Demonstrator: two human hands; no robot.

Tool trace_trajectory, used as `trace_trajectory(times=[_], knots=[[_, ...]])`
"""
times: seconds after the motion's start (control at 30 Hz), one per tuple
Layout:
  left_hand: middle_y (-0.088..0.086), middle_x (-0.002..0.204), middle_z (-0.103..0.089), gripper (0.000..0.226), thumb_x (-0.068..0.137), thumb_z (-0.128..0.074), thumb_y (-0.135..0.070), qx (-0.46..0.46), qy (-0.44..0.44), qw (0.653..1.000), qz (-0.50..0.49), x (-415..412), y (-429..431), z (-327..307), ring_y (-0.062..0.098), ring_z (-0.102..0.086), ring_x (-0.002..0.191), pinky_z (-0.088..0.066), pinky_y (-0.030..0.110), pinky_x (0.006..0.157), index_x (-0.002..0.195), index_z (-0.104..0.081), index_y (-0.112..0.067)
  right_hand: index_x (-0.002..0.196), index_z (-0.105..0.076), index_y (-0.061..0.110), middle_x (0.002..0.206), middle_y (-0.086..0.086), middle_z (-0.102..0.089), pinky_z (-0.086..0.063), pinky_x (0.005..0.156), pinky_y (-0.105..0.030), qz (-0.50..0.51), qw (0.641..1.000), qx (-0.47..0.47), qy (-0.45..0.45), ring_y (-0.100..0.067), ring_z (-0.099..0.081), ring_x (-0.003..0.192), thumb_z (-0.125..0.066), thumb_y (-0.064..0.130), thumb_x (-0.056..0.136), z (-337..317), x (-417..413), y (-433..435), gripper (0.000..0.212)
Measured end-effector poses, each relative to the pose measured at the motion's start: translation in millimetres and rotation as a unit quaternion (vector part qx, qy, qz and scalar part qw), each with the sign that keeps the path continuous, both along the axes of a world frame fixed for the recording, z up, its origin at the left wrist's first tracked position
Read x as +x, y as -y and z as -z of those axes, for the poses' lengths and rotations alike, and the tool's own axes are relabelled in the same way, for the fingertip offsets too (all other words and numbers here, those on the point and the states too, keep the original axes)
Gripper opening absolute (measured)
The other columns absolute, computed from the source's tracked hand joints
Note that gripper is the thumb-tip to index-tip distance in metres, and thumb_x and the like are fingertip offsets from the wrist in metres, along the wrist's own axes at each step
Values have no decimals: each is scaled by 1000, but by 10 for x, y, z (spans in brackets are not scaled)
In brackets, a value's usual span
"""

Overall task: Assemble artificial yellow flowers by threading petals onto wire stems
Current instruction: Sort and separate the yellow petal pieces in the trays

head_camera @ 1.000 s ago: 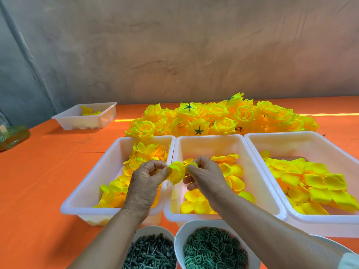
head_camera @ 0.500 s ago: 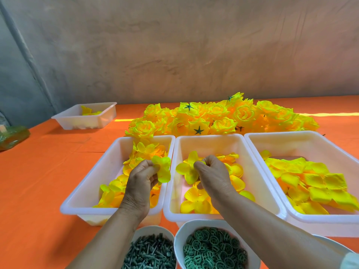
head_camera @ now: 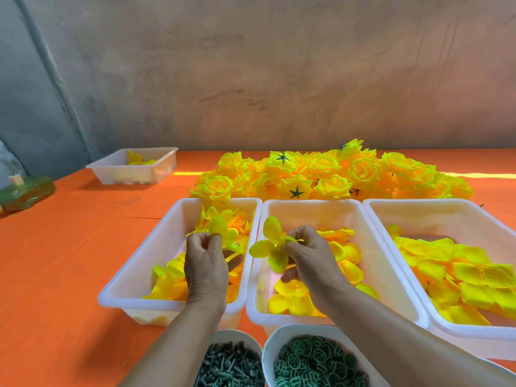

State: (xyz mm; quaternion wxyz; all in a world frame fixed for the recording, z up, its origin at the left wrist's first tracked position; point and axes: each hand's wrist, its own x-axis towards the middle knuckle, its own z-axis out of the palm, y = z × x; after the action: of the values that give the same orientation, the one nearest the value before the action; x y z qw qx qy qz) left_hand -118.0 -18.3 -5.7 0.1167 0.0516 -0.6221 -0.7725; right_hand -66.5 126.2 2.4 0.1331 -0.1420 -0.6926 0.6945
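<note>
Surface: orange cloth (head_camera: pixel 69 261) over a table, with a mottled grey wall (head_camera: pixel 279 79) behind it.
Tubs: three white tubs stand side by side, touching. The left tub (head_camera: pixel 145 303), middle tub (head_camera: pixel 310 216) and right tub (head_camera: pixel 435 216) each hold loose yellow petals.
Left hand: the left hand (head_camera: pixel 205 263) is over the left tub with its fingers curled. The fingertips pinch a small petal piece (head_camera: pixel 219 226) that sticks up above them.
Right hand: the right hand (head_camera: pixel 310 258) is over the middle tub. Thumb and fingers pinch a four-lobed petal layer (head_camera: pixel 270 247) at its centre, with the lobes fanned out towards the left hand.
Gap: the two held pieces are near each other but apart — the shared tub rims lie below the space between them.
Stem: no wire can be made out in either hand.
Finished flowers: a heap of yellow blooms (head_camera: pixel 335 177) lies on the cloth just behind the tubs, and some show dark green star backs.
Near edge: one white bowl (head_camera: pixel 237 332) holds dark green pegs (head_camera: pixel 229 367). Touching it on the right, a second bowl (head_camera: pixel 301 328) holds green rings (head_camera: pixel 315 361).
Far left: a small tub (head_camera: pixel 134 171) with a few petals stands well apart, and a green bottle (head_camera: pixel 25 191) lies at the cloth's edge.
</note>
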Motion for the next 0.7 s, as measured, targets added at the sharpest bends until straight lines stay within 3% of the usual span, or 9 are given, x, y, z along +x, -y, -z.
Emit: trace_trajectory(times=[0.1, 0.23, 0.37, 0.47, 0.57, 0.63, 0.7], knots=[[20, 96, -65, 12, 98, -50, -10, 29, -8, 1000, 5, 21, 16, -5, 29, -66, 83, -54, 32, 50, 87, -53, -16, 84, -55, 12, 72, -12, -67, -51, 47, -32, 3, 999, 16, 29, -17, -59, 46, -51, 0, 82, -31, -66, -10, 13], [6, 78, -71, 16, 98, -51, -12, 71, -27, 997, 18, 52, 37, -33, 25, -70, 89, -54, 32, 50, 84, -56, -16, 93, -54, 9, 74, -11, -68, -57, 68, -46, 12, 998, 33, 50, -15, -62, 45, -49, 4, 84, -202, -331, -14, 12], [3, 74, -72, 22, 97, -45, -4, 109, -6, 993, 52, 70, 50, -65, 20, -71, 86, -55, 32, 48, 85, -61, -14, 93, -54, 16, 88, -9, -66, -60, 68, -33, -52, 998, -1, 38, -17, -68, 61, -58, 16, 92, -400, -554, 151, 4], [7, 82, -74, 24, 95, -42, -3, 120, 16, 988, 91, 49, 71, -63, 19, -71, 85, -55, 31, 51, 95, -66, -10, 90, -56, 23, 100, -4, -63, -58, 78, -33, -166, 985, 2, 46, -21, -66, 93, -57, 33, 95, -484, -631, 327, 11], [7, 84, -73, 25, 94, -43, -4, 143, 32, 981, 126, 35, 97, -68, 17, -69, 81, -55, 29, 52, 95, -68, -11, 116, -55, 20, 122, -4, -52, -55, 82, -33, -198, 977, 52, 55, -25, -56, 112, -48, 40, 98, -497, -658, 395, 27], [1, 79, -72, 28, 92, -45, -3, 161, 39, 976, 144, 16, 109, -66, 13, -69, 76, -55, 27, 53, 85, -68, -17, 132, -50, 17, 128, -5, -51, -56, 80, -31, -189, 977, 60, 74, -26, -57, 113, -47, 45, 98, -491, -647, 384, 44], [-2, 76, -72, 29, 91, -47, -4, 170, 48, 971, 159, -5, 117, -65, 11, -69, 74, -54, 23, 56, 80, -69, -21, 125, -56, 16, 120, -8, -59, -56, 81, -33, -201, 973, 41, 109, -24, -62, 101, -50, 49, 95, -486, -604, 351, 45]])
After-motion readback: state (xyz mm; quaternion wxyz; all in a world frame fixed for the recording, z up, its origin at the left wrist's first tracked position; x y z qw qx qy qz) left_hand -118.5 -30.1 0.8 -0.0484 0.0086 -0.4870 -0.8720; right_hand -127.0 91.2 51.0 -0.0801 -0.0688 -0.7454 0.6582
